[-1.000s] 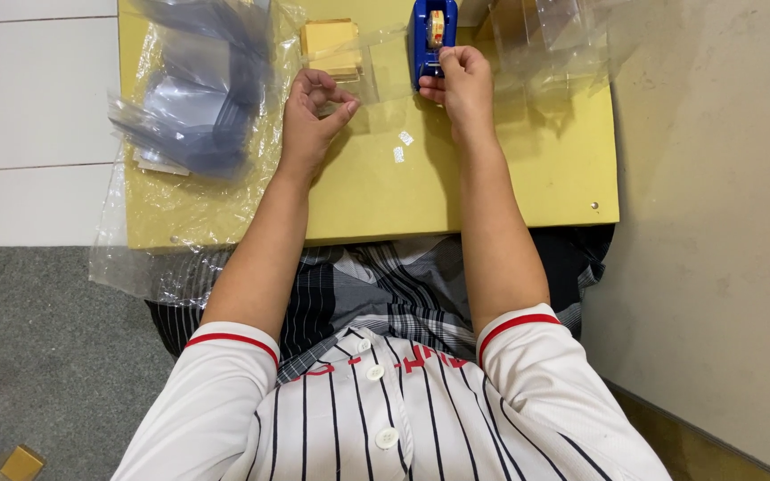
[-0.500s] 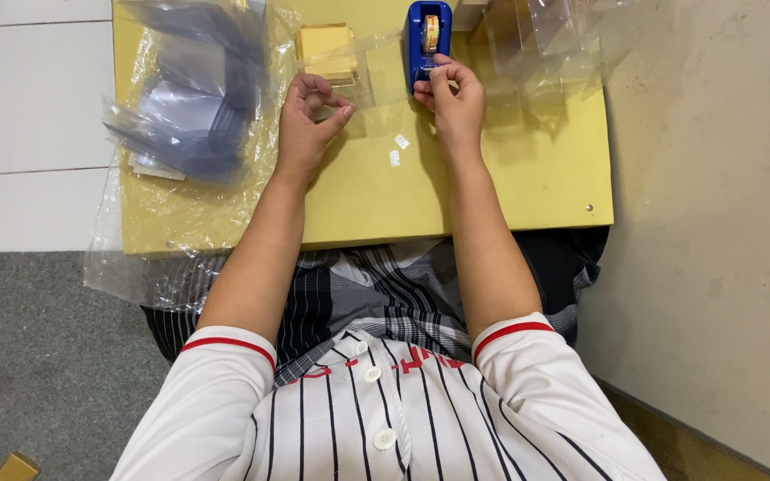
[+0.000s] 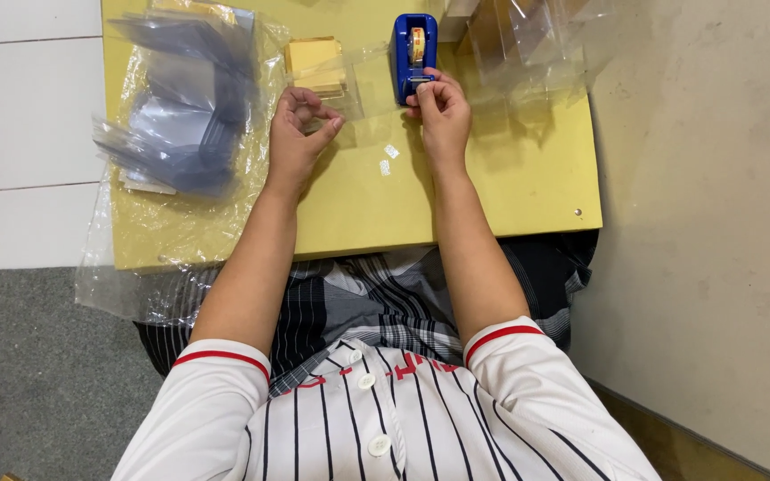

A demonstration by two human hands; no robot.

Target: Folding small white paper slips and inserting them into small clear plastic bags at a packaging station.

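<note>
- The yellow tabletop (image 3: 492,187) fills the upper middle of the view, with a person in a white striped shirt seated at its near edge and both bare forearms stretched out over it.
- A wide sheet of clear plastic wrap (image 3: 149,223) covers the left part of the tabletop and hangs off its near left corner.
- On that wrap lies a loose heap of greyish transparent bags (image 3: 180,107), fanned out and overlapping one another.
- At the far right corner sits a second cluster of clear bags (image 3: 536,44), crumpled and catching the light.
- The left hand (image 3: 300,134) rests near the middle of the tabletop, thumb and forefinger curled together into a ring, pinching the edge of a clear sleeve (image 3: 354,93) that lies between the two hands.
- The right hand (image 3: 438,111) is just below the tape dispenser, its fingers (image 3: 428,87) closed together at the dispenser's near end; whether a strip of tape sits between them is too small to tell.
- The blue tape dispenser (image 3: 413,53) stands at the far edge, lengthwise toward the person, touching the right fingertips.
- A small stack of yellow cards (image 3: 315,62) lies just left of the dispenser.
- Two tiny scraps of tape (image 3: 388,158) sit on the bare tabletop between the wrists.
</note>
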